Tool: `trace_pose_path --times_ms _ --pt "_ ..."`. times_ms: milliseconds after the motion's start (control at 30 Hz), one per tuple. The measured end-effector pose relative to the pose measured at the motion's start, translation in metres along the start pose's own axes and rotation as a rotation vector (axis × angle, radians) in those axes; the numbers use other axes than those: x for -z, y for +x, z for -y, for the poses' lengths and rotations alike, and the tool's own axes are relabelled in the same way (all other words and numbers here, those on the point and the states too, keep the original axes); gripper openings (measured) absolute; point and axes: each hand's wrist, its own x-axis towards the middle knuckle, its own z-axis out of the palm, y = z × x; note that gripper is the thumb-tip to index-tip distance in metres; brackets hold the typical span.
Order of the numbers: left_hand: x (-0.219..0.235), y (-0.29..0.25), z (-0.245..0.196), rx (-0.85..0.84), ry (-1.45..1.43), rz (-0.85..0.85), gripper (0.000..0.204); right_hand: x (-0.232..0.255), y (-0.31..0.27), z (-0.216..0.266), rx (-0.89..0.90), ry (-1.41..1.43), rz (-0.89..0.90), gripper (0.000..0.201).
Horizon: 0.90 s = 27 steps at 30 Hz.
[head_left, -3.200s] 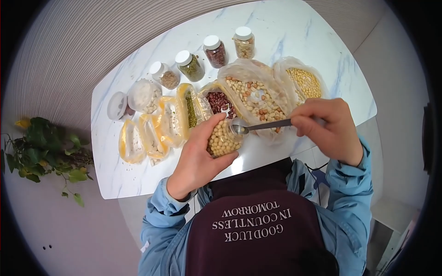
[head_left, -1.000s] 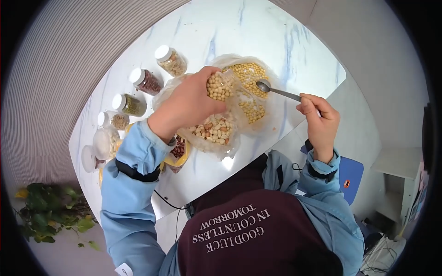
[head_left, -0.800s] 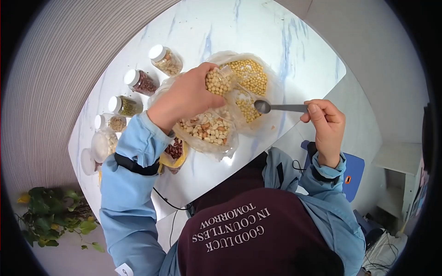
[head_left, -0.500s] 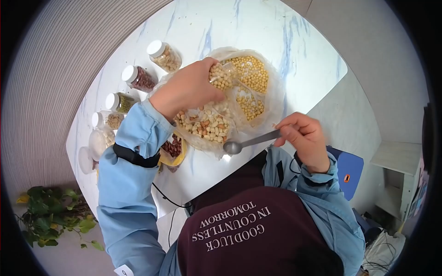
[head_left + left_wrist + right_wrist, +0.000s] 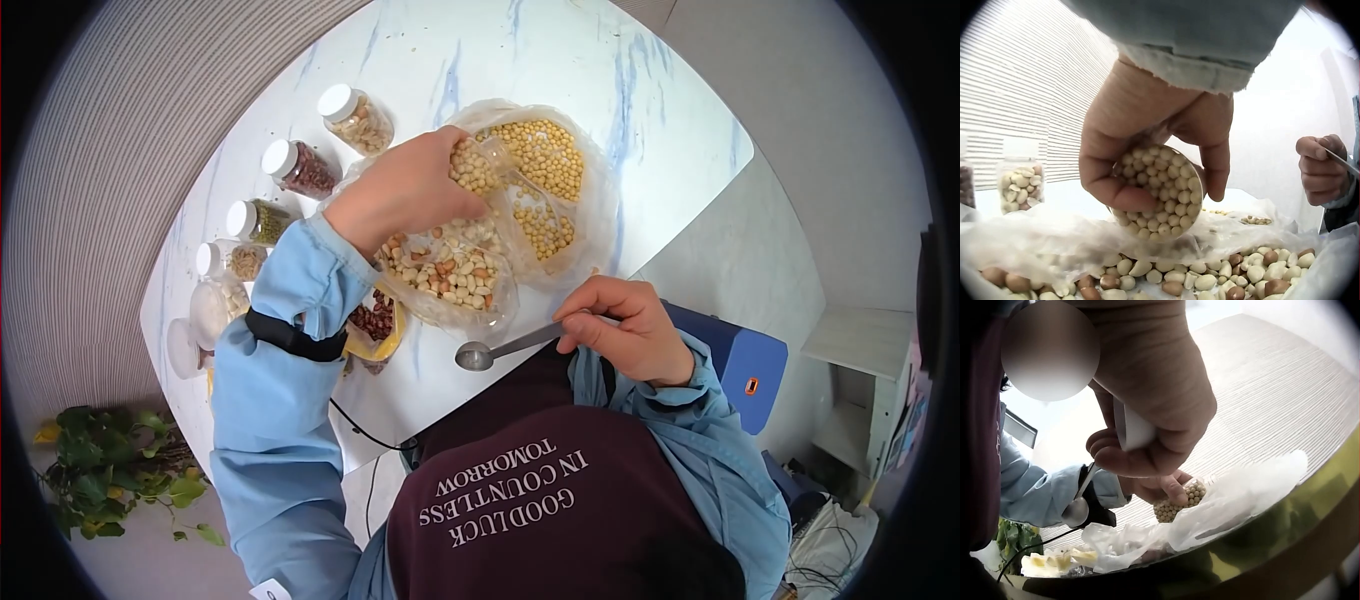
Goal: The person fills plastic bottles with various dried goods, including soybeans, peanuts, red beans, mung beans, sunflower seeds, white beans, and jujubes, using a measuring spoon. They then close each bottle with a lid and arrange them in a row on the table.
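My left hand (image 5: 410, 190) grips a clear jar (image 5: 472, 168) full of pale round beans. The jar is tipped on its side, its mouth pointing at the plastic bag (image 5: 603, 205) of yellow soybeans. In the left wrist view the jar's base (image 5: 1175, 194) faces the camera, with fingers around it. Nearer the table's front edge, my right hand (image 5: 630, 330) pinches the handle of a metal measuring spoon (image 5: 475, 356), whose bowl looks bare. The right wrist view also shows a white lid (image 5: 1137, 430) tucked inside the curled right fingers.
A bag of peanuts (image 5: 455, 278) lies below the left hand, beside a yellow-edged bag of red beans (image 5: 372, 320). Several white-capped jars, one with peanuts (image 5: 358, 120) and one with red beans (image 5: 302, 168), line the far left. A black cable (image 5: 365, 432) hangs at the front edge.
The left hand has carried the jar from the front of the table to the soybean bag and tipped it over. The right hand has drawn the spoon from above that bag to the front edge.
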Motion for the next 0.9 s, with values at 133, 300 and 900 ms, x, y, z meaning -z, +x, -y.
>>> trace_pose_path --times_ms 133,300,900 --pt "-0.003 -0.005 0.002 0.023 0.029 -0.028 0.07 -0.001 0.001 -0.003 0.015 -0.013 0.017 0.01" --pt "-0.006 -0.006 0.005 0.004 0.055 -0.031 0.072 -0.003 0.002 -0.004 0.022 -0.014 0.019 0.01" --pt "-0.006 -0.012 -0.006 0.024 0.156 -0.034 0.078 -0.009 0.003 -0.01 -0.029 0.046 0.03 0.011"
